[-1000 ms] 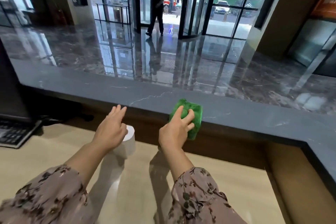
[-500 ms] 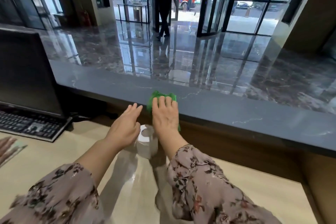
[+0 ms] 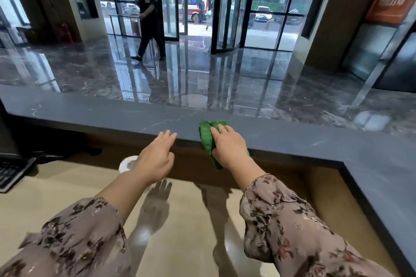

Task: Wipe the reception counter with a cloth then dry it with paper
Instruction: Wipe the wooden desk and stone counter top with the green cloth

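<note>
1. Since half a second back, our right hand (image 3: pixel 229 146) has slid the green cloth (image 3: pixel 207 136) rightward along the counter (image 3: pixel 101 117), away from the paper roll (image 3: pixel 126 162). The cloth now sits just right of centre frame.
2. Our right hand lies flat with its fingers nearly straight, pressing the cloth onto the counter's near edge. The cloth's lower end droops over that edge.
3. Our left hand (image 3: pixel 155 157) holds nothing. Its fingers are straight and together, with the tips at the counter's edge; we cannot tell whether they touch it.
4. We judge that the wiping step is in hand and drying has not begun. Next come more strokes toward the right of the frame, with enough pressure to keep the cloth from slipping off the edge.
5. Our left hand covers most of the roll, and our right thumb is out of sight. The keyboard (image 3: pixel 11 172) is cut off at the left edge. We cannot make out any wetness on the counter.
</note>
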{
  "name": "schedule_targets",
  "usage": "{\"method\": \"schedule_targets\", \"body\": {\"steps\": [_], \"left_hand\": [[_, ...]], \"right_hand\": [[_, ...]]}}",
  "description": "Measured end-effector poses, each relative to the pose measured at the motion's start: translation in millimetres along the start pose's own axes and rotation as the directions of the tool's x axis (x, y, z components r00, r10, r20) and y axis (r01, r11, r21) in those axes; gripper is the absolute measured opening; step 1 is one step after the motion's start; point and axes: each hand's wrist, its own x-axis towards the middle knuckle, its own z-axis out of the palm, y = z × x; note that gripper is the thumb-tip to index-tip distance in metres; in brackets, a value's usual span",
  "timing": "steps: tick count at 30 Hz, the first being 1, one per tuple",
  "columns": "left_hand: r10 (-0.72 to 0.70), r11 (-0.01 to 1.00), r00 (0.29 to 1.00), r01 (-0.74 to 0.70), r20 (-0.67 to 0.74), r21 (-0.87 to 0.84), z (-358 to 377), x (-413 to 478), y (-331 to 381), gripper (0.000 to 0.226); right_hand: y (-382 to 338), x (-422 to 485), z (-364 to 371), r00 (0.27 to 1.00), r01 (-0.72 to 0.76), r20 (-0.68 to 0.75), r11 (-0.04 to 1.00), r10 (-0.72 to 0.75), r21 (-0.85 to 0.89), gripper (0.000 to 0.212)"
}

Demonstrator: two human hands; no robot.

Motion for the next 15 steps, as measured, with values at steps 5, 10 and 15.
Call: {"method": "schedule_targets", "body": {"steps": [5, 10, 15], "left_hand": [[0.069, 0.997, 0.997, -0.068, 0.033, -0.025, 32, -2, 61, 0.058], [0.140, 0.990, 0.989, -0.137, 0.056, -0.045, 54, -5, 109, 0.058], [0.193, 0.979, 0.977, -0.186, 0.090, -0.081, 72, -8, 131, 0.058]], "right_hand": [[77, -28, -14, 0.980, -0.171, 0.104, 0.985, 0.169, 0.010, 0.058], [143, -54, -33, 0.920, -0.318, 0.217, 0.945, 0.327, -0.075, 0.059], [212, -92, -52, 0.845, -0.404, 0.285, 0.890, 0.452, -0.213, 0.049]]}}
